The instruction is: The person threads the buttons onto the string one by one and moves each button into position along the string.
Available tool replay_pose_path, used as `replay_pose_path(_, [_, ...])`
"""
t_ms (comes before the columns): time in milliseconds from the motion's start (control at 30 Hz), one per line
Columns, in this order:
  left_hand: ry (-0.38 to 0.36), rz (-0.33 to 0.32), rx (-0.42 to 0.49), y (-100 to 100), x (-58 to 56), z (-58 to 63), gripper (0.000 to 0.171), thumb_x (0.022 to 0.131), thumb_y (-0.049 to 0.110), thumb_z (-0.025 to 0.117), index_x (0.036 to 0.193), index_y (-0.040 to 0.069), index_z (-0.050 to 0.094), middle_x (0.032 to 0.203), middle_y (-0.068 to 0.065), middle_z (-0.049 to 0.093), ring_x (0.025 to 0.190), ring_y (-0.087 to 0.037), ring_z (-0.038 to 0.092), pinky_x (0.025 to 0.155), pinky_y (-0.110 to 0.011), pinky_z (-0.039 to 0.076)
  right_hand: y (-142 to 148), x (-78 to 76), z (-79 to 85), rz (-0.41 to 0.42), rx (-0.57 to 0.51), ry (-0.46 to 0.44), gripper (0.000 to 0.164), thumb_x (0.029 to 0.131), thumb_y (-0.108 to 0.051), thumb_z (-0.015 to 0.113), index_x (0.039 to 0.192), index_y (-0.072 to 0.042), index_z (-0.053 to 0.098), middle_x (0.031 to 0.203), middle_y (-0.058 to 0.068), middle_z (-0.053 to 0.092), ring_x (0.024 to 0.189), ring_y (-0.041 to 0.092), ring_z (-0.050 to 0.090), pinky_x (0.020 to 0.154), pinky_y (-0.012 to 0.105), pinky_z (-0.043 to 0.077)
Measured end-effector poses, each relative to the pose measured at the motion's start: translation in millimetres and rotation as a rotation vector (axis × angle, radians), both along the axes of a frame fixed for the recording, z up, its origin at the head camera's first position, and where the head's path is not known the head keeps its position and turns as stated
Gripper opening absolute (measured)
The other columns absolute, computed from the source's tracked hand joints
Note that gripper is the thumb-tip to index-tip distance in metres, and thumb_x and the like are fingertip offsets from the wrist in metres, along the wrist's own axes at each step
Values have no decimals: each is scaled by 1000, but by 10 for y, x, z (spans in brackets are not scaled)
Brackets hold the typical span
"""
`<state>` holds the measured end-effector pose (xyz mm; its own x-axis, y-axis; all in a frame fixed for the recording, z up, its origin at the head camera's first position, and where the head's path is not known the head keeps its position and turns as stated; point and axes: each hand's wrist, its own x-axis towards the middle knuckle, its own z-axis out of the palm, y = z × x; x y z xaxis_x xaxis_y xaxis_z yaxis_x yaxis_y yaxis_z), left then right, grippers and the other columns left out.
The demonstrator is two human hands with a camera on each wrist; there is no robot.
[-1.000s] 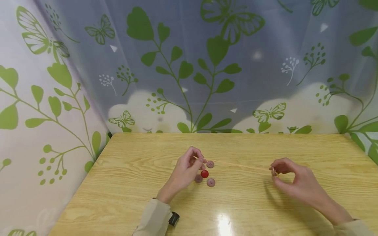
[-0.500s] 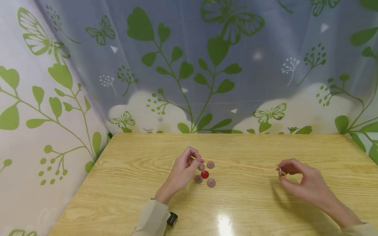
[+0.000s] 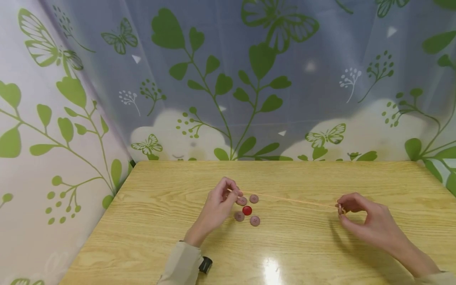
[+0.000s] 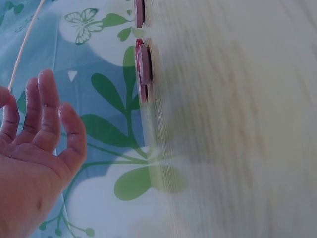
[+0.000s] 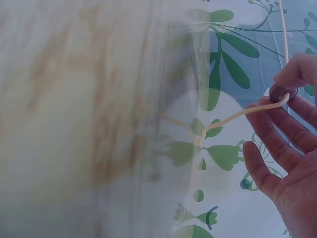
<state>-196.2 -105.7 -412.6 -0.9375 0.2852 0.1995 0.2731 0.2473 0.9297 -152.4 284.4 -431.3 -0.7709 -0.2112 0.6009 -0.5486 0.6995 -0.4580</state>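
Note:
A thin pale orange string (image 3: 285,198) runs taut between the two hands, above the table. My left hand (image 3: 218,204) pinches one end between thumb and index finger; its other fingers are partly extended in the left wrist view. My right hand (image 3: 370,221) pinches a brownish button (image 5: 282,93) with the string passing at it, and a loose tail of string (image 5: 237,115) hangs from there. Near my left fingertips lie a red button (image 3: 247,210) and several mauve buttons (image 3: 254,221), one of them, a mauve button (image 3: 242,201), just below the fingers.
The buttons lie on a light wood-grain table (image 3: 303,245). Behind it hangs a curtain (image 3: 221,99) printed with leaves and butterflies, and another stands at the left. A small black object (image 3: 205,265) sits beside the left sleeve (image 3: 181,263).
My right hand has moved to the right with the button, and my left hand has drifted slightly left. More string now spans between them. The buttons on the table stay in place.

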Motion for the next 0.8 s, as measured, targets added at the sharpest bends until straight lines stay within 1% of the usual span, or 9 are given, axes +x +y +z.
replay_pose_path(167, [11,13,-10,-13,1,8,5,104,11,50,104,14,54,107,-8,67,101,-37,70,77,-26,51,-1,-6,-5,6,19,12,49,65,9,84,101,-21,69,84,-15,73,78,-8,63,71,6,46])
replay_pose_path(333, [10,19,-16,-26,-10,4,5,104,12,49,105,14,54,107,-6,67,99,-36,72,80,-27,52,-8,-9,-3,9,33,18,49,64,8,84,100,-21,68,83,-15,72,78,-8,62,70,7,46])
replay_pose_path(433, [12,20,-21,-33,-22,-8,6,104,12,49,106,14,54,108,-6,66,98,-36,71,79,-26,52,-14,-10,5,12,42,23,49,64,7,84,100,-21,68,83,-15,72,78,-7,62,69,7,46])
replay_pose_path(567, [25,24,-27,-48,-35,-20,6,105,12,48,107,13,54,109,-7,66,93,-31,71,68,-22,48,-7,-11,3,19,51,19,49,64,7,84,100,-21,68,82,-14,71,76,-6,63,68,8,46])
replay_pose_path(633, [32,30,-30,-59,-40,-25,6,106,11,48,107,12,54,109,-8,66,90,-26,71,64,-20,46,3,-10,-1,20,59,15,49,64,7,84,100,-22,68,82,-14,71,76,-5,63,67,9,46])
replay_pose_path(700, [37,40,-32,-71,-46,-28,5,106,10,48,107,11,53,109,-10,66,88,-22,70,62,-20,45,12,-11,0,19,66,15,49,63,6,84,100,-22,68,82,-14,71,75,-5,63,67,9,46])
replay_pose_path(800, [41,57,-29,-88,-57,-26,6,105,8,48,106,10,53,109,-11,65,86,-18,69,63,-22,48,27,-13,1,20,79,17,49,63,6,84,101,-21,67,82,-14,70,75,-4,63,66,10,45])
